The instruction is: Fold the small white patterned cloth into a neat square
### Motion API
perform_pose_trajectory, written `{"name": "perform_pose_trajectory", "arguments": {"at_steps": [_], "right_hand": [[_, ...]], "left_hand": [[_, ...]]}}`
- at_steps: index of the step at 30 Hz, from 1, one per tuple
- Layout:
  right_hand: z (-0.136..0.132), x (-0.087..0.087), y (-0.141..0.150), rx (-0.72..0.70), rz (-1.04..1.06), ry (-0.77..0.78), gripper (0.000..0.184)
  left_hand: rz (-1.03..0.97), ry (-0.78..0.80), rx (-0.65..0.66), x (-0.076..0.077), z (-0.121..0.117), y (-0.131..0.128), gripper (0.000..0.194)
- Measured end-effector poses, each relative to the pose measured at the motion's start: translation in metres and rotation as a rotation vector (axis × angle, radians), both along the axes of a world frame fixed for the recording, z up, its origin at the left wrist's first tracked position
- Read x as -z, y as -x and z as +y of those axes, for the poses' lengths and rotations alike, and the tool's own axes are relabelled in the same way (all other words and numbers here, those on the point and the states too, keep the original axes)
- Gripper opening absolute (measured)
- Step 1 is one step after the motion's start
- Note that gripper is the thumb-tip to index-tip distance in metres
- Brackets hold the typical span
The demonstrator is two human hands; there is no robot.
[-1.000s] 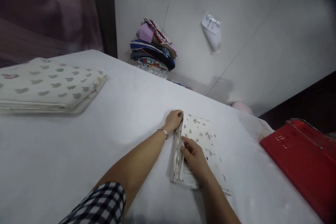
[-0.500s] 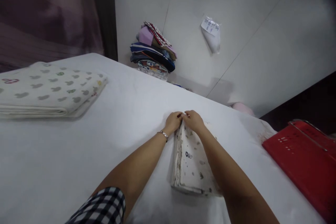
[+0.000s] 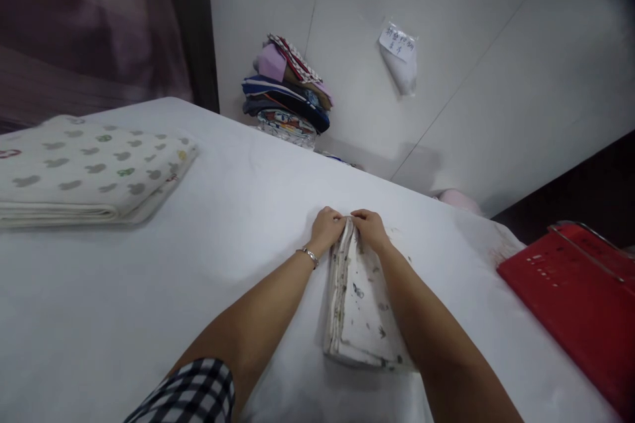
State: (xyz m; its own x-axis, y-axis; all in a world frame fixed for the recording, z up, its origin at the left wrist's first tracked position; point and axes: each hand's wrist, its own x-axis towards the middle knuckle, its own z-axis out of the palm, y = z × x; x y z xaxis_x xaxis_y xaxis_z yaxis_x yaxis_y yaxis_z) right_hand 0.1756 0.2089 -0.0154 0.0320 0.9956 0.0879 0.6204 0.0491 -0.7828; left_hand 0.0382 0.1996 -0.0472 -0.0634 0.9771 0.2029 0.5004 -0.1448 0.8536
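A folded white cloth (image 3: 364, 304) with small grey and green prints lies on the white-covered table (image 3: 198, 291) in front of me. Its layered folds face left. My left hand (image 3: 327, 230) pinches the far left corner of the cloth between thumb and fingers; a bracelet circles that wrist. Close beside it, my right hand (image 3: 370, 228) grips the far edge of the same cloth with bent fingers. Part of the cloth's right side is hidden under my right forearm.
Another folded white cloth (image 3: 94, 172) with grey prints lies at the left. A red basket (image 3: 570, 304) with a metal handle stands at the right. Beyond the table are a stack of folded clothes (image 3: 288, 92) and a labelled plastic bag (image 3: 398, 56) on the pale wall.
My hands have moved slightly apart at the cloth's far edge, and more of its layered folds show between them. The view has shifted a little.
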Motion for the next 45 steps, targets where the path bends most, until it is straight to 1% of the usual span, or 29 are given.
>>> {"name": "perform_pose_trajectory", "arguments": {"at_steps": [4,7,11,16,20,23,25,27,30,34,37,41,45], "right_hand": [[0.002,0.002,-0.002,-0.010,0.007,-0.009,0.027],[0.004,0.002,-0.003,-0.016,0.004,-0.025,0.026],[0.005,0.001,-0.003,-0.004,-0.022,-0.048,0.025],[0.004,0.000,-0.001,0.005,-0.047,-0.060,0.024],[0.003,0.000,-0.002,0.004,-0.017,-0.067,0.024],[0.002,0.001,-0.002,-0.005,0.019,-0.061,0.023],[0.002,0.002,-0.002,-0.010,0.036,-0.059,0.023],[0.002,0.002,-0.002,-0.006,0.045,-0.060,0.023],[0.001,0.002,-0.001,0.003,0.068,-0.059,0.022],[0.001,0.000,-0.002,0.011,0.115,-0.052,0.022],[0.002,-0.001,-0.002,-0.009,0.118,-0.044,0.021],[0.002,0.000,-0.002,-0.012,0.049,-0.063,0.020],[0.001,-0.003,0.001,-0.003,-0.060,-0.091,0.022]], "left_hand": [[0.108,-0.013,0.040,-0.003,-0.003,-0.002,0.033],[0.098,-0.004,0.062,-0.005,-0.005,-0.003,0.037],[0.054,0.001,0.083,-0.008,-0.006,-0.004,0.033],[-0.021,0.065,0.011,-0.011,-0.011,-0.004,0.022],[-0.089,0.139,-0.040,-0.013,-0.012,-0.003,0.023],[-0.103,0.160,-0.040,-0.014,-0.010,-0.003,0.024],[-0.093,0.173,-0.017,-0.015,-0.009,-0.004,0.028],[-0.078,0.179,0.012,-0.015,-0.008,-0.005,0.037],[-0.069,0.166,0.038,-0.015,-0.009,-0.005,0.045],[-0.063,0.157,0.083,-0.016,-0.011,-0.004,0.043],[-0.055,0.166,0.078,-0.017,-0.011,-0.004,0.038],[-0.102,0.250,0.076,-0.018,-0.009,-0.002,0.026],[-0.216,0.313,0.111,-0.015,-0.004,0.000,0.024]]}}
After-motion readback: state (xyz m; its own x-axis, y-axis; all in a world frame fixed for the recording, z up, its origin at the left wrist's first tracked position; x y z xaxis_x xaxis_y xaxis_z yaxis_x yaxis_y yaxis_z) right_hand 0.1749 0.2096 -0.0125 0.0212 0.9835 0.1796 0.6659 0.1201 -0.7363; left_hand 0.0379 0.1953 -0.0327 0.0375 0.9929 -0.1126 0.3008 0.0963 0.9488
